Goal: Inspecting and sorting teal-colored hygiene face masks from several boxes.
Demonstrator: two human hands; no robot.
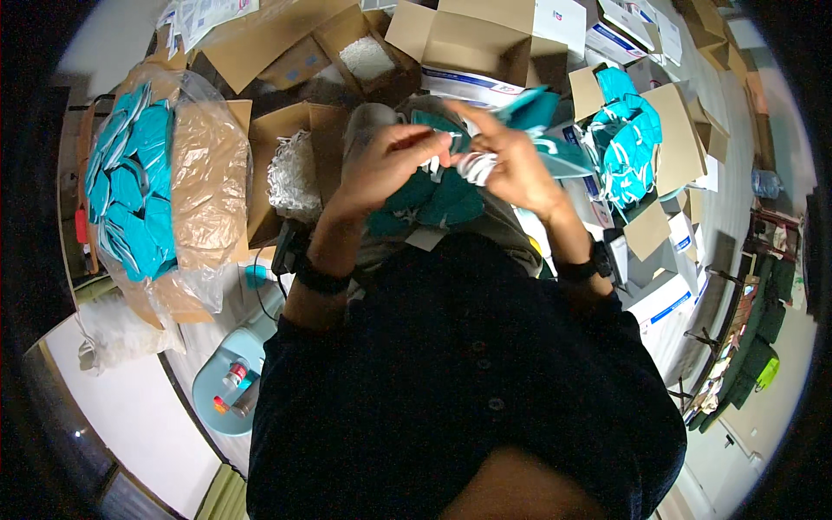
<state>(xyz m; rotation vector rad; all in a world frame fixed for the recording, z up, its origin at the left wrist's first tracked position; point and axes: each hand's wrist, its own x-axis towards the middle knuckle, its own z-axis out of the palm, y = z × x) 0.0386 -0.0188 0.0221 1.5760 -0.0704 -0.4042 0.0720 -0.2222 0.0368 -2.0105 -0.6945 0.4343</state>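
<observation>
My left hand [394, 165] is closed in a pinch on a thin white cord [431, 163] over my lap. My right hand [520, 171] is wrapped round a bunch of white cords [476, 167], its index finger stretched out. Teal fabric pieces [563, 156] with white edges stick out beyond the right hand, partly blurred; how they join the cords is hidden. More teal fabric pieces [451, 204] lie on my lap below both hands.
At left, a plastic-lined carton [208, 182] holds many teal pieces [130, 186]. Beside it stands a box of white cords [295, 178]. An open carton [477, 52] is ahead; another box of teal pieces [628, 147] is at right. A blue stool [212, 399] carries bottles.
</observation>
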